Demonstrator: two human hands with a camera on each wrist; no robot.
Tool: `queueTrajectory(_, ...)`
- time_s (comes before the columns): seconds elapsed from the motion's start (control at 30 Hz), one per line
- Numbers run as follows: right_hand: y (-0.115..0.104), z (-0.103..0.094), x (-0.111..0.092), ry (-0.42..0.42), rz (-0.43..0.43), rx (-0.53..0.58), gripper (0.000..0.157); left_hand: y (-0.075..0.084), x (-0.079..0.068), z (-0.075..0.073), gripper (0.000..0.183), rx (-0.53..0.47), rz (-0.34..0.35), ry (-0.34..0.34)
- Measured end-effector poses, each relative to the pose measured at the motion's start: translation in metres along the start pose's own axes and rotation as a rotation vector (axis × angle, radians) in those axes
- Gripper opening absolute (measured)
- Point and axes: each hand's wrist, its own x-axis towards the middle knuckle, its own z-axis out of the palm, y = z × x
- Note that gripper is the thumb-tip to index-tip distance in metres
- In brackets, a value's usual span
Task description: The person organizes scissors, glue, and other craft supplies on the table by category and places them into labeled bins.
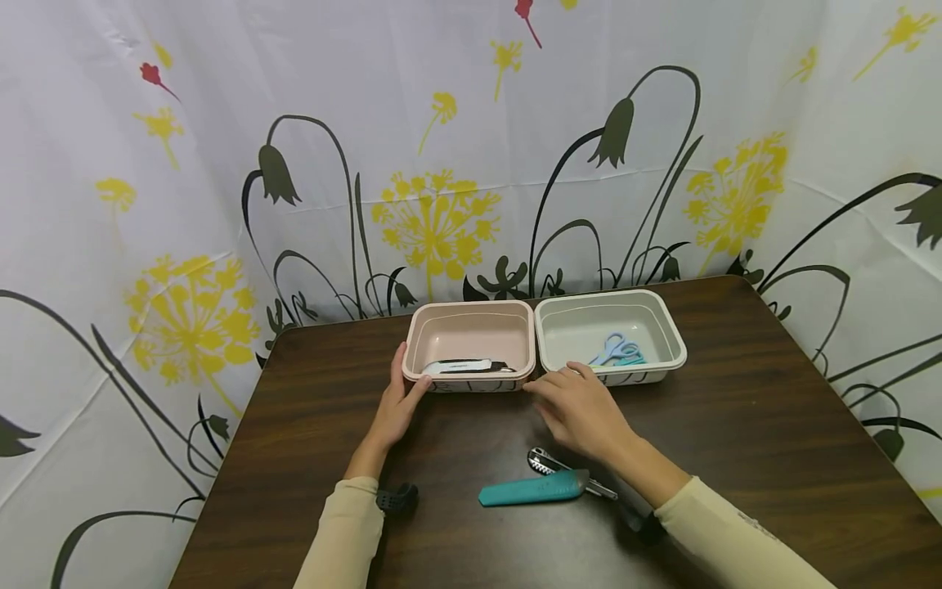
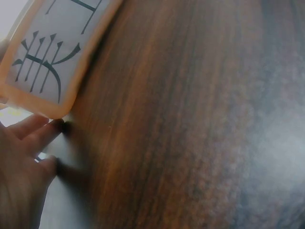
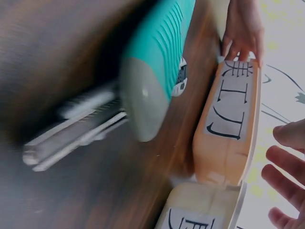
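My left hand point(image 1: 390, 413) touches the left end of a pink bin point(image 1: 471, 315), fingers along its side and thumb at the front corner. Inside that bin lies a white utility knife point(image 1: 459, 366). My right hand point(image 1: 581, 413) is over the near side where the two bins meet, its fingers spread and holding nothing in the right wrist view. A pale grey-green bin point(image 1: 603, 304) holds light blue scissors point(image 1: 615, 348) and a small teal item point(image 1: 631, 360). Nearer me, a teal utility knife point(image 1: 533, 488) lies across a silver and black utility knife point(image 1: 543, 460).
Both bins stand side by side at the back of the dark wooden table point(image 1: 294, 458). Black characters mark a white label point(image 3: 231, 102) on the pink bin's front. A flower-patterned curtain point(image 1: 456, 123) hangs close behind the table.
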Motion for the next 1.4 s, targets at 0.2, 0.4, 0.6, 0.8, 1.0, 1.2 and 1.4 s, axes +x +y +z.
queueTrajectory(0.2,-0.007,-0.014,-0.026,-0.050,0.034,0.048,0.030,0.003,-0.001,0.000,0.075,0.012,-0.002,-0.009)
queueTrajectory(0.4,-0.018,-0.011,-0.054,-0.129,0.007,0.113,0.033,-0.021,0.005,0.001,0.076,-0.016,0.011,0.002)
queueTrajectory(0.6,-0.030,0.000,-0.078,-0.209,-0.027,0.166,0.042,-0.040,0.008,0.004,0.076,0.007,0.012,0.023)
queueTrajectory(0.8,-0.039,0.004,-0.092,-0.279,-0.062,0.158,0.048,-0.041,0.008,0.004,0.076,0.025,0.011,0.031)
queueTrajectory(1.0,-0.041,0.009,-0.096,-0.231,-0.121,0.105,0.045,-0.041,0.010,0.003,0.077,0.004,-0.012,0.011)
queueTrajectory(1.2,-0.044,0.012,-0.098,-0.190,-0.147,0.057,0.041,-0.040,0.010,0.003,0.077,0.014,-0.008,0.015)
queueTrajectory(1.4,-0.046,0.013,-0.099,-0.194,-0.136,0.036,0.037,-0.041,0.009,0.003,0.077,0.025,-0.011,0.031)
